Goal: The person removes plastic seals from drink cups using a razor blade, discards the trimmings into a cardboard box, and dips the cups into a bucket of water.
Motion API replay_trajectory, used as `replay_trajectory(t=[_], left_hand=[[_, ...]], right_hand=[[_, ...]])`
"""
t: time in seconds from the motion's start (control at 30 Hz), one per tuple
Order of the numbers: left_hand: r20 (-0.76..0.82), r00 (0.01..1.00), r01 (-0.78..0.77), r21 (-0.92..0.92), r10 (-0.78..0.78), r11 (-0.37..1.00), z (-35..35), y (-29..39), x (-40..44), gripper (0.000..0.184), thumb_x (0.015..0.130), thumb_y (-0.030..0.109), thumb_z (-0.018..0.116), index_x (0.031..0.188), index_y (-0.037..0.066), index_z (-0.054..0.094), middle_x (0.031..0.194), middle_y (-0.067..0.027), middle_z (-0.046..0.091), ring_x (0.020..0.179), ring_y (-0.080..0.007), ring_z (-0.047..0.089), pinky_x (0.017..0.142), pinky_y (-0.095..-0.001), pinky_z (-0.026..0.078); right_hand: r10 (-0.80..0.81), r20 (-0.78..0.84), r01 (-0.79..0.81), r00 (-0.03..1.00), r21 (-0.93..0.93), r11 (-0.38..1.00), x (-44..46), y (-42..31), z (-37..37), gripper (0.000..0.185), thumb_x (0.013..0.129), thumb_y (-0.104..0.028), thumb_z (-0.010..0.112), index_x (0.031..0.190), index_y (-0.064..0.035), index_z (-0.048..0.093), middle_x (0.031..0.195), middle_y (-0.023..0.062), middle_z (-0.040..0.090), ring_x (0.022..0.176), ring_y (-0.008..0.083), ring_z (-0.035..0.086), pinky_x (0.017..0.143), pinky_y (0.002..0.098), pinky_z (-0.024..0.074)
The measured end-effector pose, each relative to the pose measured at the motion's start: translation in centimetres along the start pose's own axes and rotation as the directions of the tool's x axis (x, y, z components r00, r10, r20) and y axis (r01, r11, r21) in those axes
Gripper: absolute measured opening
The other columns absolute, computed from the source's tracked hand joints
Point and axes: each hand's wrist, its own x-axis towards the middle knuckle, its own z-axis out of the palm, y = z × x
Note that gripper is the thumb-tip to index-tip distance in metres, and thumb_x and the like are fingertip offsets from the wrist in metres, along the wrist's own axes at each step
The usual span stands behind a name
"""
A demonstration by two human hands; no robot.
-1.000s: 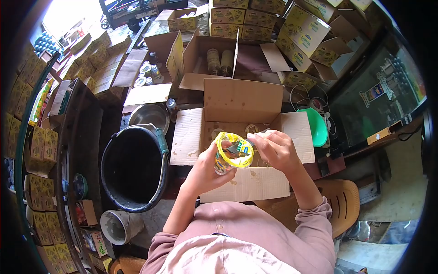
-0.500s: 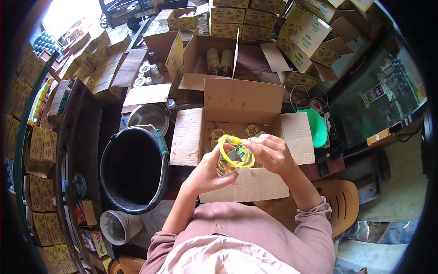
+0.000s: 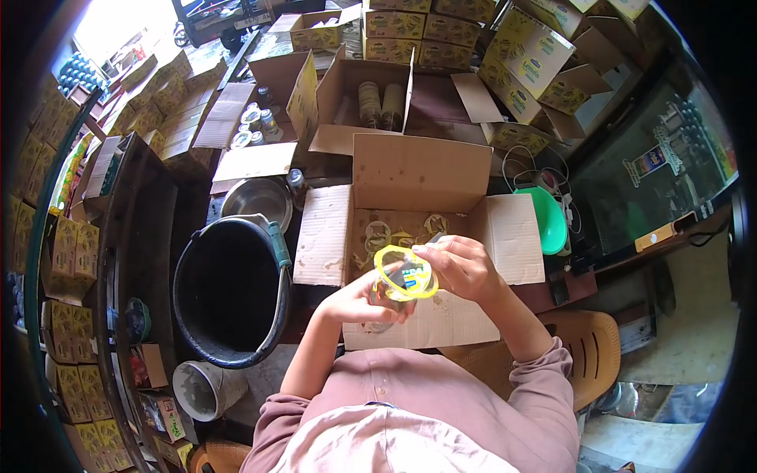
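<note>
A clear plastic cup [image 3: 385, 299] with a yellow rim is in my left hand [image 3: 352, 302], its fingers wrapped round the side. The yellow-edged film [image 3: 412, 277] with printing shows at the cup's mouth, tilted toward me. My right hand [image 3: 460, 266] pinches at the upper right of the rim, and a small grey blade-like piece sticks up from its fingers. Both hands are over the front of an open cardboard box [image 3: 422, 169], which has yellowish ring-shaped scraps [image 3: 378, 232] on its bottom.
To the left stand a black bucket [image 3: 231, 292], a metal bowl [image 3: 259, 203] and a smaller grimy bucket [image 3: 199, 390]. A green bowl [image 3: 542, 221] is at the right. Behind, another open box [image 3: 364, 75] holds stacked cups [image 3: 369, 104]; a can [image 3: 296, 184] stands nearby.
The cup has turned and moved slightly down, its mouth now facing me more. My left hand has shifted lower round it, and the film has moved within the rim.
</note>
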Motion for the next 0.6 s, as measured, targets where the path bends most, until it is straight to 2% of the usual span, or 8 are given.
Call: replay_trajectory(t=[0.13,0.23,0.33,0.43,0.47,0.6], left_hand=[[0.171,0.983,-0.026,-0.237,0.068,0.971,-0.6,-1.5,0.6,0.044,0.069,0.006,0.059,0.110,0.001,0.044,0.083,-0.0088,0.055,0.071,-0.0126,0.054,0.063,-0.0258,0.045],[0.237,0.970,0.000,-0.253,0.062,0.967,-1.4,-1.9,0.8,0.045,0.068,0.007,0.060,0.110,0.001,0.044,0.084,-0.0096,0.056,0.071,-0.0131,0.055,0.062,-0.0264,0.046],[0.128,0.992,0.018,-0.121,-0.002,0.992,-1.1,-0.7,0.8,0.047,0.068,0.009,0.062,0.111,0.002,0.044,0.085,-0.0100,0.056,0.072,-0.0136,0.055,0.064,-0.0269,0.047],[0.044,0.999,-0.026,0.089,0.022,0.996,-1.1,0.3,0.9,0.052,0.067,0.011,0.064,0.113,0.003,0.043,0.087,-0.0097,0.056,0.074,-0.0138,0.056,0.068,-0.0277,0.049],[-0.003,1.000,-0.014,0.020,0.014,1.000,-0.7,0.6,0.7,0.057,0.065,0.012,0.064,0.116,0.003,0.040,0.088,-0.0086,0.057,0.075,-0.0135,0.057,0.070,-0.0280,0.049],[-0.053,0.998,0.034,0.168,-0.026,0.985,-0.3,1.9,0.2,0.062,0.063,0.010,0.063,0.119,0.002,0.038,0.089,-0.0077,0.057,0.075,-0.0127,0.057,0.070,-0.0287,0.049]], right_hand=[[-0.007,-0.021,0.008,1.000,0.026,1.000,0.2,0.1,0.0,0.040,0.067,-0.008,0.067,0.105,-0.0010,0.056,0.076,0.0052,0.061,0.066,0.0160,0.060,0.060,0.0295,0.0526],[-0.017,-0.031,0.018,0.999,0.027,0.999,0.0,0.2,0.1,0.040,0.067,-0.008,0.067,0.105,-0.0016,0.056,0.075,0.0051,0.061,0.065,0.0160,0.060,0.060,0.0288,0.0522],[0.016,-0.005,-0.016,1.000,0.006,1.000,0.2,0.3,-0.4,0.040,0.067,-0.008,0.066,0.105,-0.0021,0.056,0.074,0.0049,0.061,0.065,0.0156,0.060,0.059,0.0279,0.0517],[0.046,0.035,-0.043,0.998,-0.081,0.996,0.6,0.1,-1.8,0.038,0.070,-0.007,0.065,0.107,-0.0024,0.056,0.071,0.0040,0.060,0.063,0.0144,0.060,0.057,0.0270,0.0513],[0.042,0.034,-0.038,0.999,-0.099,0.994,0.7,0.0,-2.1,0.038,0.070,-0.007,0.064,0.107,-0.0023,0.056,0.070,0.0039,0.060,0.062,0.0143,0.060,0.057,0.0269,0.0513],[0.026,0.037,-0.020,0.999,-0.146,0.989,0.8,-0.1,-2.4,0.037,0.071,-0.007,0.064,0.107,-0.0015,0.057,0.070,0.0033,0.060,0.062,0.0131,0.060,0.058,0.0265,0.0511]])
